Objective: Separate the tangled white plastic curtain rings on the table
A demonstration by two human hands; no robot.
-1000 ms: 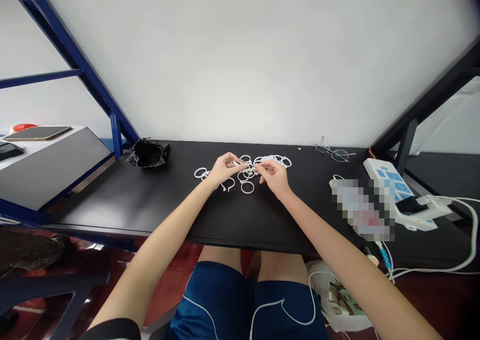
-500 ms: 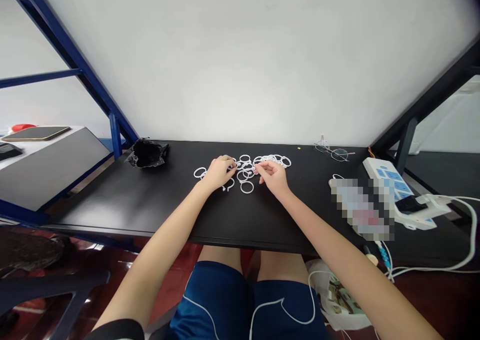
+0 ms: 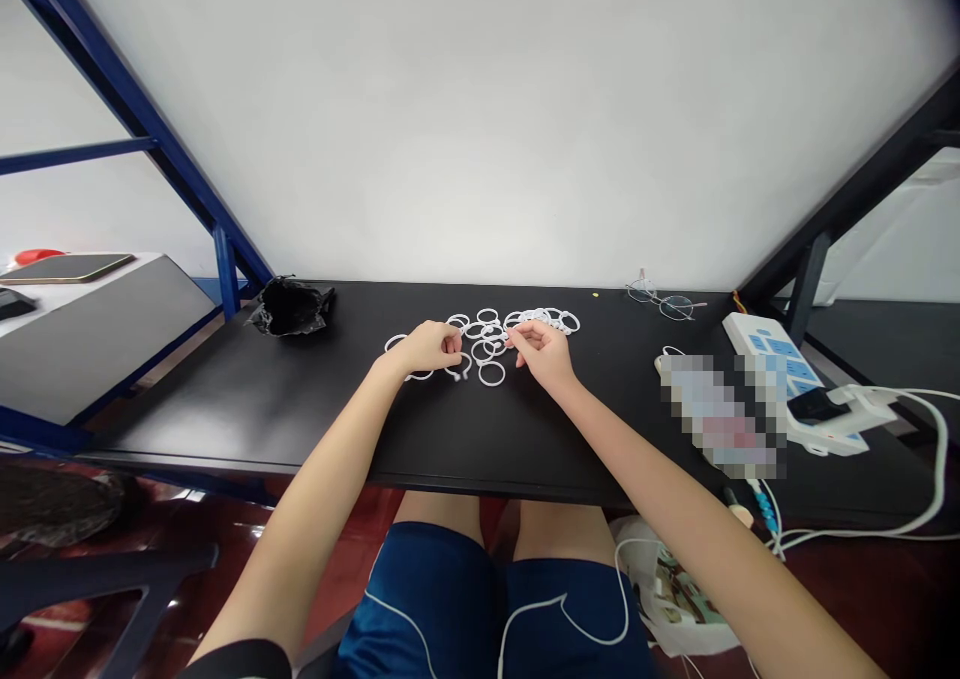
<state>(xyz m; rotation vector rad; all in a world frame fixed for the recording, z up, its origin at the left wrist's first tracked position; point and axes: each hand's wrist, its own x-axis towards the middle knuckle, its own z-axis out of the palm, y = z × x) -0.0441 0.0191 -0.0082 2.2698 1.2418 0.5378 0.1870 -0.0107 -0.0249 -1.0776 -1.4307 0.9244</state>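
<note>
A cluster of thin white plastic rings (image 3: 492, 373) lies on the black table between my hands, several of them overlapping. My left hand (image 3: 433, 347) is closed at the left of the cluster, its fingers curled round an open ring (image 3: 468, 367) whose two ends are apart and slightly blurred. More rings show partly from under that hand. On the other side, my right hand (image 3: 546, 351) has thumb and forefinger pinched at the edge of the cluster, on a white ring mostly hidden by the fingers. Behind its knuckles sits a denser heap of rings (image 3: 566, 321).
A crumpled black plastic bag (image 3: 291, 307) stands open at the table's back left. Eyeglasses (image 3: 675, 306) lie at the back right. Nearer are a blurred-out phone (image 3: 720, 419), a white power strip (image 3: 776, 354) and white cables (image 3: 937, 459). The table (image 3: 300, 399) meets a wall.
My left hand has shifted a little left and turned, and the open ring's ends have turned with it. More rings show beneath it. My right hand stays nearly still in its pinch.
</note>
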